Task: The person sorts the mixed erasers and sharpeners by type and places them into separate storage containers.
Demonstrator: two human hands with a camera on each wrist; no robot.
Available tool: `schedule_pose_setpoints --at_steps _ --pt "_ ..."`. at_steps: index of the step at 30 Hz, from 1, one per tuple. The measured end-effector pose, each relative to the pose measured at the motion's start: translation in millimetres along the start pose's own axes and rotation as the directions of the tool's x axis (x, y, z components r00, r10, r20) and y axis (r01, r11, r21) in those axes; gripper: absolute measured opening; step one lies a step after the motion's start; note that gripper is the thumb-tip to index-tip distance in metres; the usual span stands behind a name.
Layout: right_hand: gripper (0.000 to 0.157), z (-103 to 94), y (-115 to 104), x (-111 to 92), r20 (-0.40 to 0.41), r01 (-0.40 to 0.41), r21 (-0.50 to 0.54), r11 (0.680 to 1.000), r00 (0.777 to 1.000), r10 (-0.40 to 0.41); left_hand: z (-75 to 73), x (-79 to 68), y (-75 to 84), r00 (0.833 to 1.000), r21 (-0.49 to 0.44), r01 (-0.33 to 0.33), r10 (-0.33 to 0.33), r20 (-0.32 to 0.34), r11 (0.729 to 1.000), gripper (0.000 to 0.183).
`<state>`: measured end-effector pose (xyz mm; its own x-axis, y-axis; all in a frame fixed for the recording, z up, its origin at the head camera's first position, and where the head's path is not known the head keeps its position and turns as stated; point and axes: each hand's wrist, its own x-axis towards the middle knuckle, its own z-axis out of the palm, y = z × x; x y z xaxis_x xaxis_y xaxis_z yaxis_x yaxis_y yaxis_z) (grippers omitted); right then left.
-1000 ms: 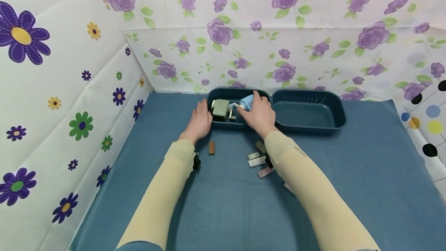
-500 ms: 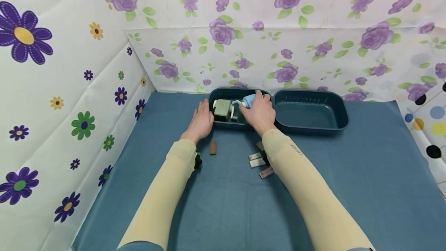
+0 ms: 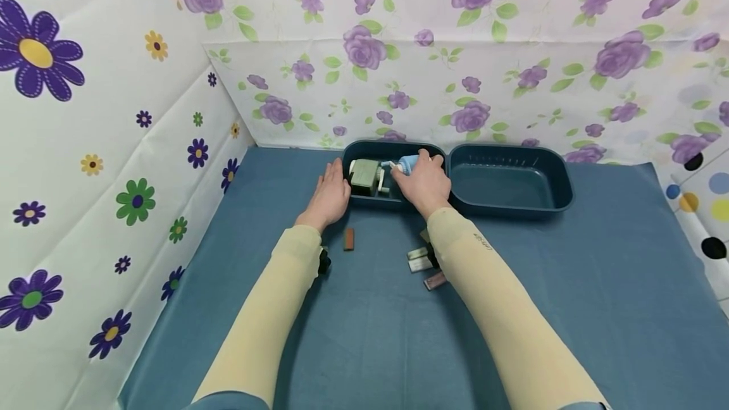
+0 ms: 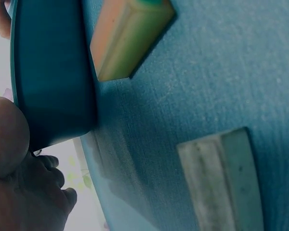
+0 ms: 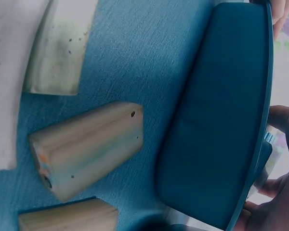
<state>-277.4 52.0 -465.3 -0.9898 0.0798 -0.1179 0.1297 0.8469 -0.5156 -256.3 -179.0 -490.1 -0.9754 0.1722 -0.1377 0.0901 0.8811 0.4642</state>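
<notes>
My left hand (image 3: 329,198) lies along the left end of the left dark blue tray (image 3: 378,203), fingers straight against its wall. In that tray sits a green hand-crank pencil sharpener (image 3: 364,176) with a white crank on its right. My right hand (image 3: 426,183) grips a light blue bottle (image 3: 407,162) with a pale nozzle, low inside the same tray and lying towards the sharpener. Most of the bottle is hidden by the hand. In the right wrist view the tray wall (image 5: 216,115) stands between the camera and the right fingers (image 5: 274,185).
A second dark blue tray (image 3: 507,185) adjoins on the right. An orange-brown block (image 3: 349,239) lies before the left tray; a grey-green block (image 4: 221,183) is near the left wrist. Several eraser-like blocks, including a white one (image 3: 420,264) and a pinkish one (image 3: 435,280), lie by the right wrist.
The view has shifted slightly. The right hand and the bottle have eased a little away from the sharpener's crank; the left hand stays at the tray's end.
</notes>
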Motion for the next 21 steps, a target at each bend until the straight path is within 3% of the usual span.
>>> schedule_pose_setpoints --at_steps 21 --pt "0.087 7.1 -4.7 5.7 0.015 -0.063 -0.046 0.997 0.998 0.064 0.6 0.7 -0.4 1.000 -0.025 0.001 -0.001 -0.008 1.000 0.062"
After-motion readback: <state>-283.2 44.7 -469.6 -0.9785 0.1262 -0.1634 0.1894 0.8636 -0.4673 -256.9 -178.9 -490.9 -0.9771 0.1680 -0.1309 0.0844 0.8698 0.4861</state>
